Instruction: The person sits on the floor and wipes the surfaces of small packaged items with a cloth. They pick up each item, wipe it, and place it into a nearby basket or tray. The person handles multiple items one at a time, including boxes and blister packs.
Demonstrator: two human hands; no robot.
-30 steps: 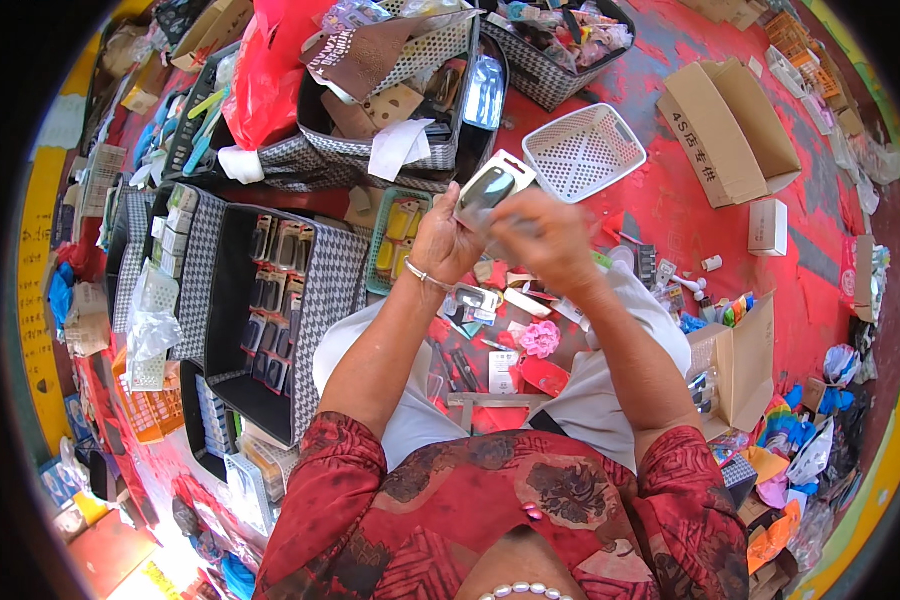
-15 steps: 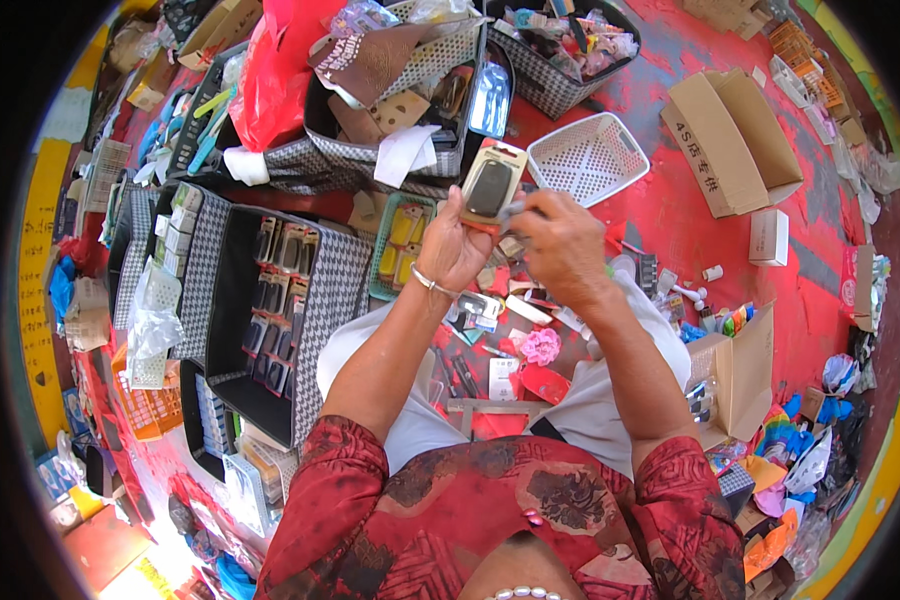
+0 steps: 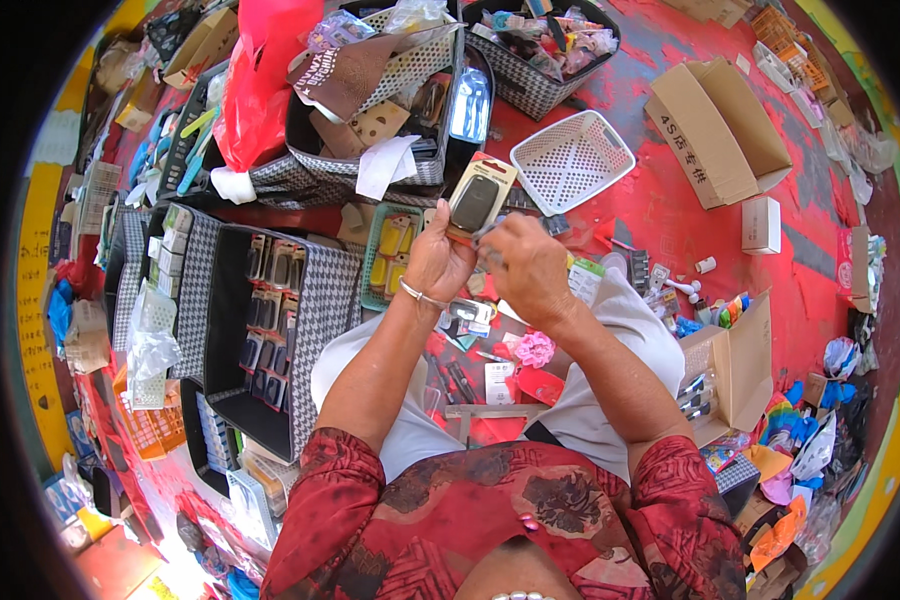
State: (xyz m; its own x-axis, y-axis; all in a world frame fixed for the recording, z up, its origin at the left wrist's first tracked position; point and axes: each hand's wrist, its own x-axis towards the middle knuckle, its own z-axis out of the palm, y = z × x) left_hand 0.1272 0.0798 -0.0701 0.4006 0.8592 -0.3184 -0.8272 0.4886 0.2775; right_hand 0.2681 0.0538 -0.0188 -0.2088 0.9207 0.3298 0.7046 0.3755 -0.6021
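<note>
A blister pack [image 3: 478, 200] with a black rounded item on a cream card is held up in front of me, tilted to the right. My left hand [image 3: 440, 260] is closed around its lower left edge, thumb along the side. At the pack's lower right corner, my right hand [image 3: 528, 268] has its fingers pinched together. Something greyish shows between those fingertips, too small and blurred to name. Under my hands, between my knees, lie a pink ruffled flower [image 3: 535, 349], a white card [image 3: 499, 383] and several small loose goods.
To my left stands a black-lined houndstooth box [image 3: 327, 310] with rows of similar packs. A green basket [image 3: 375, 265] holds yellow packs. Beyond my hands sits a white perforated basket [image 3: 573, 162]. Cardboard cartons [image 3: 692, 130] and a small white box [image 3: 761, 226] stand at the right.
The pack now leans more to the right. My right hand has come closer to my left hand and slightly down. The whole view has shifted a little.
</note>
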